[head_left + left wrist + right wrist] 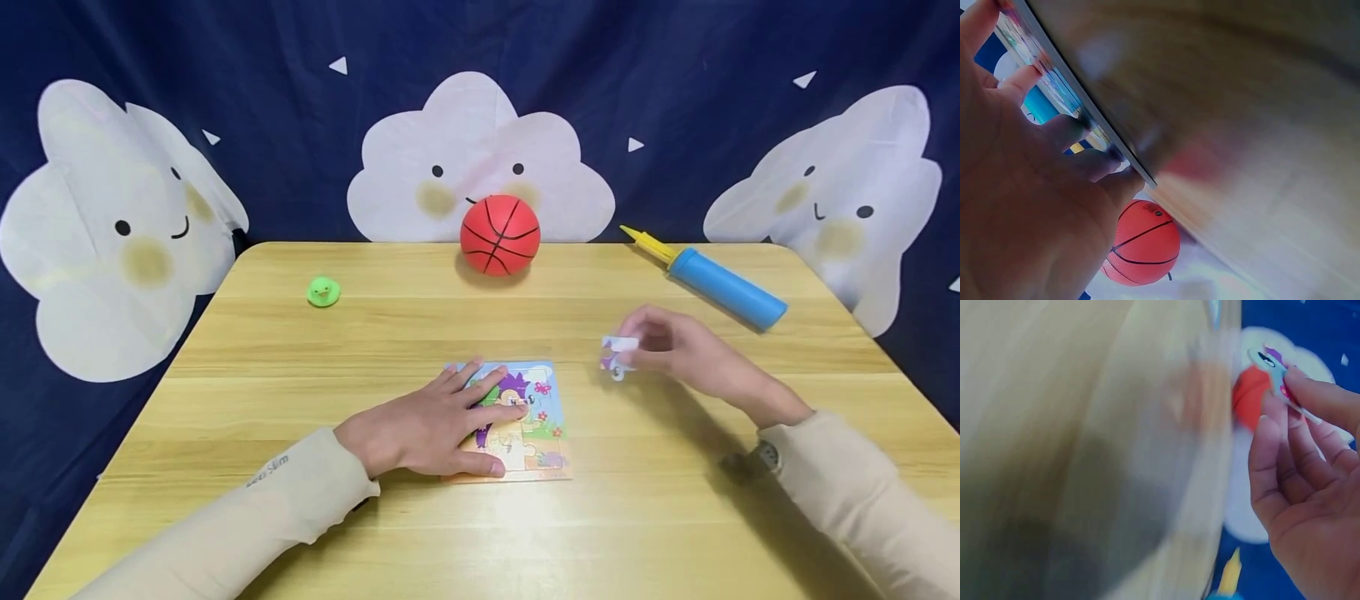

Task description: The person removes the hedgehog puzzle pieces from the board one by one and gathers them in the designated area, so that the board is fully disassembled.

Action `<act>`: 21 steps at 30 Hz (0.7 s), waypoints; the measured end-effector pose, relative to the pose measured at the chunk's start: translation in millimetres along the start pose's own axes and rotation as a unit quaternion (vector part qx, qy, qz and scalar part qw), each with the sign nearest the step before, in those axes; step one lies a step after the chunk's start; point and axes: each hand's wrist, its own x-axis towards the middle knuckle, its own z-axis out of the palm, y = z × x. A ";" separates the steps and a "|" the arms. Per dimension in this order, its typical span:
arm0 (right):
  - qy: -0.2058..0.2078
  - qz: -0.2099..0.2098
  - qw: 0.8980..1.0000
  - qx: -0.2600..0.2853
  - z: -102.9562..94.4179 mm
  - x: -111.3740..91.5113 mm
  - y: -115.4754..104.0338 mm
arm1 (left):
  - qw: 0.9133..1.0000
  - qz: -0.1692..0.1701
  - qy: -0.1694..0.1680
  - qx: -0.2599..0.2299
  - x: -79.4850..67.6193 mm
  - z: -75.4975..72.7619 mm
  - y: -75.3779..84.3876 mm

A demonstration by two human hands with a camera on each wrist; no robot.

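My left hand (431, 427) lies with fingers spread over the left part of a square jigsaw puzzle (553, 429), whose picture shows a purple-haired cartoon animal among flowers. In the left wrist view its fingers touch the puzzle's thin board (1063, 84), seen nearly edge-on. To the right of the puzzle, my right hand (693, 354) pinches a puzzle piece (618, 346) between thumb and fingers, just above the table. That piece is white, pale blue and purple with a black-and-white eye, as the right wrist view shows. The puzzle's left side is partly hidden beneath my left hand.
A red toy basketball (500, 236) sits at the table's back edge. The blue air pump (727, 287) with its yellow nozzle lies back right, beyond my right hand. A small green rubber duck (323, 292) stands back left. A dark blue cloud-print curtain (300, 167) hangs behind the wooden table (300, 342).
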 end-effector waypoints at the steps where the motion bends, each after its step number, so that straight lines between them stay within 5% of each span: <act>1: 0.007 0.006 1.000 0.000 -5.1 -3.3 6.3 | 1.000 -0.001 0.000 -0.002 -0.3 -0.2 0.1; 10: 0.032 0.017 0.999 -0.003 -46.4 -27.7 58.4 | 1.000 0.000 -0.001 0.005 -2.1 -1.4 0.6; 21: 0.036 0.095 0.991 -0.088 -74.7 -38.3 89.9 | 1.000 0.001 0.000 0.005 -1.6 -1.1 1.0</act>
